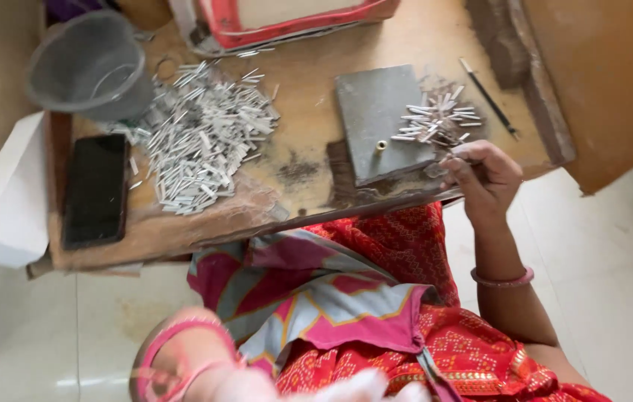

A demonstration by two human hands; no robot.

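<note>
At the bottom edge of the frame, the left hand (205, 368) shows only as a pink blur, a pink bangle at its wrist; whether its fingers are apart or closed cannot be told. Above it lies the person's red and pink patterned cloth (376, 298), filling the lower centre. At centre right, the right hand (484, 175), a pink bangle on that wrist too, rests at the near edge of the low wooden board (309, 67), fingers curled together at the near edge of the small pile of metal pins (439, 119); what they pinch is too small to make out. That pile sits just beside the grey metal block (379, 123), which carries a small brass piece near its front edge. Left of centre spreads a much larger heap of pins (201, 141). A black phone (94, 190) lies at the board's left end, beside white paper (7, 201). Farther back, upper left, stands a grey plastic tub (89, 63); a thin dark rod (489, 97) lies upper right.
</note>
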